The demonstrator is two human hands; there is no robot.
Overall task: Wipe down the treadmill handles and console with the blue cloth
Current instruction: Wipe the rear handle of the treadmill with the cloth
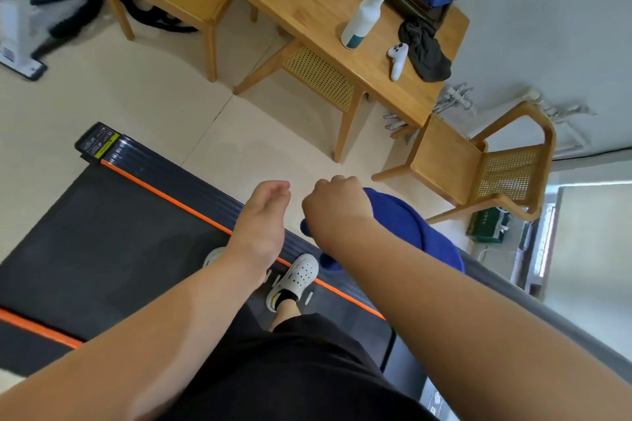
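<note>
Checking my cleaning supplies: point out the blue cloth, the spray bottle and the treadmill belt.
blue cloth (403,215): head view, bunched middle.
spray bottle (363,15): head view, white body.
treadmill belt (113,232): head view, bare dark surface.

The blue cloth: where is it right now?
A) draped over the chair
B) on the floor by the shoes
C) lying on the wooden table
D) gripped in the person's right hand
D: the right hand is closed around the blue cloth, which hangs below it above the treadmill's edge, while the left hand is empty.
</note>
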